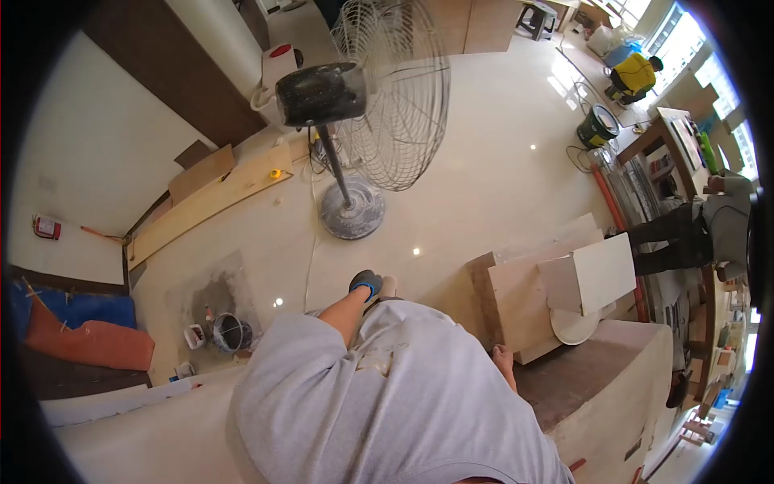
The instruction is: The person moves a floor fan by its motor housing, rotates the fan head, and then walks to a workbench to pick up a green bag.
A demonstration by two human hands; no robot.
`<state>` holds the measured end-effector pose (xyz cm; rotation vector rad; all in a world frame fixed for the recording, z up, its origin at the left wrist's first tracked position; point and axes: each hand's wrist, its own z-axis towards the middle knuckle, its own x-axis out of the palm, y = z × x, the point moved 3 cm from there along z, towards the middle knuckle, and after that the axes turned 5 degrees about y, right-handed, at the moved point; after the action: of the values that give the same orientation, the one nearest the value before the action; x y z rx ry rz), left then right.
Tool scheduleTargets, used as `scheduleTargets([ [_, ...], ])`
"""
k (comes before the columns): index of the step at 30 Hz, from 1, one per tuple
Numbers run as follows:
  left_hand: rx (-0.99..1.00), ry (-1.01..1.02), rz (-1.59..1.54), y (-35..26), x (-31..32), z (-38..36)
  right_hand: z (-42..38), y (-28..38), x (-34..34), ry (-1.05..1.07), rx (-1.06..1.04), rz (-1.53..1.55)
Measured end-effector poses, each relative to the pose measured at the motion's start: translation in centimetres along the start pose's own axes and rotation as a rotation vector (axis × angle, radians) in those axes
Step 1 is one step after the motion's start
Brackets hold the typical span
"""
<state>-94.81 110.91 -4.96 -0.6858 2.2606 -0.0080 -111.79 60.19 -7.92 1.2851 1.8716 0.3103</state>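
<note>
My left hand [365, 281], in a dark glove with a blue band at the wrist, hangs in front of my grey shirt, beside a beige shoe [389, 287]. Its fingers cannot be made out. Bare and closed, my right hand [503, 356] is at the lower left edge of a stack of boards [520, 310], beside a brown surface [568, 387]. What it holds, if anything, is too small to name. A white box-like piece [601, 274] and a round pale object [574, 327] rest at the stack's right side.
A large standing fan [351, 206] is ahead. Left are a bucket [231, 332] on a stained floor patch and a long board [214, 202]. A co-worker in yellow [635, 74] crouches far right near a dark bucket [598, 127]; another person [673, 234] stands at right.
</note>
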Motion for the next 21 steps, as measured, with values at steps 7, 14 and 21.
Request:
scheduleTargets([
  [7, 0.184, -0.033, 0.159, -7.5, 0.2, 1.2, 2.1, -4.2, -1.2, -0.101, -0.002, 0.065],
  [14, 0.514, 0.063, 0.483, -17.6, 4.7, 9.2, -6.8, -4.5, -0.9, -0.079, 0.22, 0.013],
  [21, 0.637, 0.086, 0.577, -31.0, 1.6, 5.4, -6.8, -17.2, 8.4, -0.182, 0.5, 0.212],
])
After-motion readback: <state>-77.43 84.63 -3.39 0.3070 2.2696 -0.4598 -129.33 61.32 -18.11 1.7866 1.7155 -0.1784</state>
